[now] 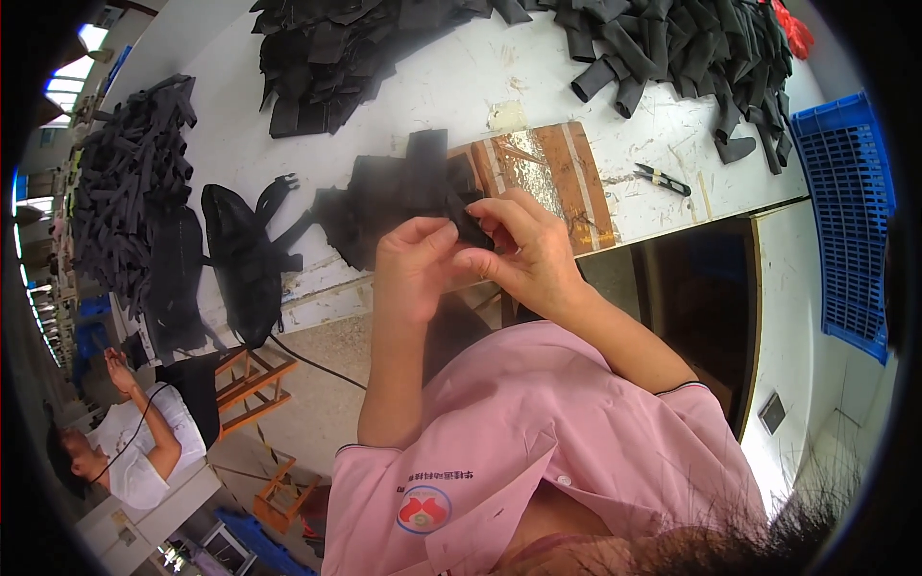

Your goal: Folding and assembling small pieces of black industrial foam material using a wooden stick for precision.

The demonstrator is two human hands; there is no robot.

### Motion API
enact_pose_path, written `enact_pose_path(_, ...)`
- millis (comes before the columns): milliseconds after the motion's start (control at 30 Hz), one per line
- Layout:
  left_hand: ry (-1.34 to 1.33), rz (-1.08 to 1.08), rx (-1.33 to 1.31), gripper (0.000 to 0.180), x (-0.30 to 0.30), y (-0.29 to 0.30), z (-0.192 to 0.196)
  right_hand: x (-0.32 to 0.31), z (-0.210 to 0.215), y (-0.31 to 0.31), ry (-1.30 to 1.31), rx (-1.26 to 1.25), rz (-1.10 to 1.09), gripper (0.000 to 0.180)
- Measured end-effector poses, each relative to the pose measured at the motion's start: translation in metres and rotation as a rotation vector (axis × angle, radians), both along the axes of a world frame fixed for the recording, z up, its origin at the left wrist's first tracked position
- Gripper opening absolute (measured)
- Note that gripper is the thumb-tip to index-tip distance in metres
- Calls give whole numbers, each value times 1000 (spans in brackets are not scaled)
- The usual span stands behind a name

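My left hand is closed, thumb and fingertips pressed together in front of my body. What it pinches, if anything, cannot be made out. My right hand touches its thumb to the left one and has its fingers closed on the edge of a black fabric strip. That strip belongs to a heap of black fabric pieces lying at the table's near edge. Under the heap's right side sits a worn wooden board with pale bands. Thread snips lie to the right of the board.
Piles of black fabric pieces and black tubes cover the far side of the white table. Black pouches with straps lie at left beside a strip pile. A blue crate stands right. Another person sits lower left.
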State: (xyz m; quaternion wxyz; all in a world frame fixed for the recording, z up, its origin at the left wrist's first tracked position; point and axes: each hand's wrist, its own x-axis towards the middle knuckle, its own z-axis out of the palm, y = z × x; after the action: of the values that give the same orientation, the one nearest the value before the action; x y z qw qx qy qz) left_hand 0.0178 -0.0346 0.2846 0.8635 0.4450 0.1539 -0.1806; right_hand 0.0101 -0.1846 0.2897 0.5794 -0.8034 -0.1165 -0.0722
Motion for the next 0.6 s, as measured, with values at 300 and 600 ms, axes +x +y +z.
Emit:
enact_pose_path(300, -140, -120, 79, 8, -6, -6, 9, -3, 5, -5, -144, -56, -19, 24)
enact_pose_path(600, -549, -9, 839, 7, -13, -12, 2, -6, 7, -6, -163, -141, 0, 11)
